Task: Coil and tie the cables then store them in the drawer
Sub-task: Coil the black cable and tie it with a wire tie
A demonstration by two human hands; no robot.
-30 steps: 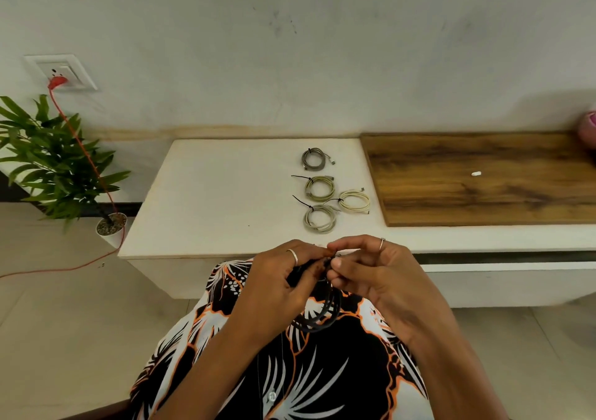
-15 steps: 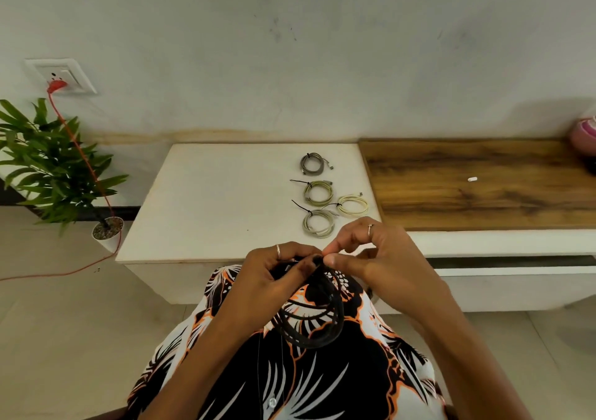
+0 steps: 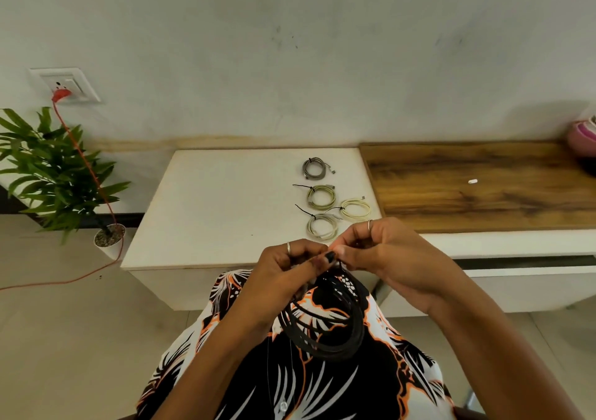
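The left hand [image 3: 290, 274] and the right hand [image 3: 383, 258] are close together, over the person's lap. Both pinch the top of a black cable coil [image 3: 325, 322]. The fingers of each hand curl around the top of the coil, where the two hands meet. The rest of the coil hangs down below the hands, in front of the flowery dress [image 3: 290, 381]. Four tied cable coils [image 3: 321, 197] lie on the white table [image 3: 209, 209], just past the hands. A green plant [image 3: 51, 174] stands to the left of the table.
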